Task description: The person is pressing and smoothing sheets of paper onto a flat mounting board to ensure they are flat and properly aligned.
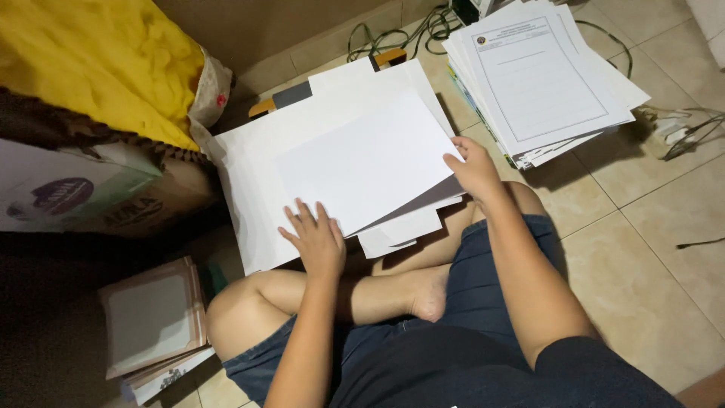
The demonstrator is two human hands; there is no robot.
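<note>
the left hand (316, 240) lies flat with fingers spread on the white sheet (362, 166), at its 7 o'clock corner. the right hand (474, 170) pinches the sheet's 3 o'clock edge, above the blank paper pile (249, 174). a printed stack (536, 83) sits at 1 o'clock.

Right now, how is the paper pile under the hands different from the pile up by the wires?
The near pile shows blank white sheets; the far stack has a printed form on top. The near pile is fanned out loosely, the far stack squarer. The left hand and right hand touch the near pile; nothing touches the far stack. Both rest on the tiled floor.
</note>
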